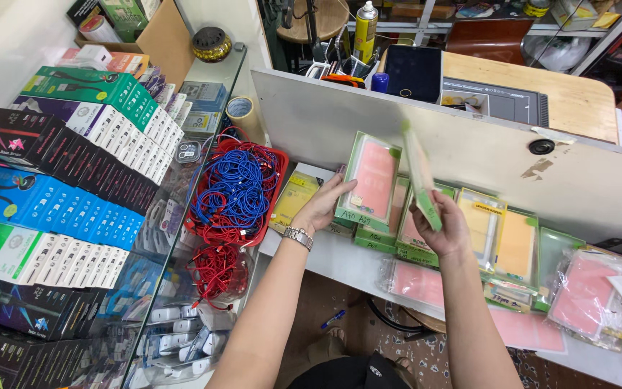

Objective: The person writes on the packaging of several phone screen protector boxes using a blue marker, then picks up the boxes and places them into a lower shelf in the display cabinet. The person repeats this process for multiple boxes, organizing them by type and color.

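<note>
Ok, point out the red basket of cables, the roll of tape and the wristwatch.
red basket [279,160], head view, right rim.
roll of tape [240,109], head view, top ring.
wristwatch [299,235], head view, metal band on the left wrist.

1 head view, looking down, close

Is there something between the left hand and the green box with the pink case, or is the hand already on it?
Nothing visible stands between them. The left hand already touches the green box with the pink case at its lower left edge, tilting it against the white partition. The right hand holds another green box edge-on, beside it.
</note>
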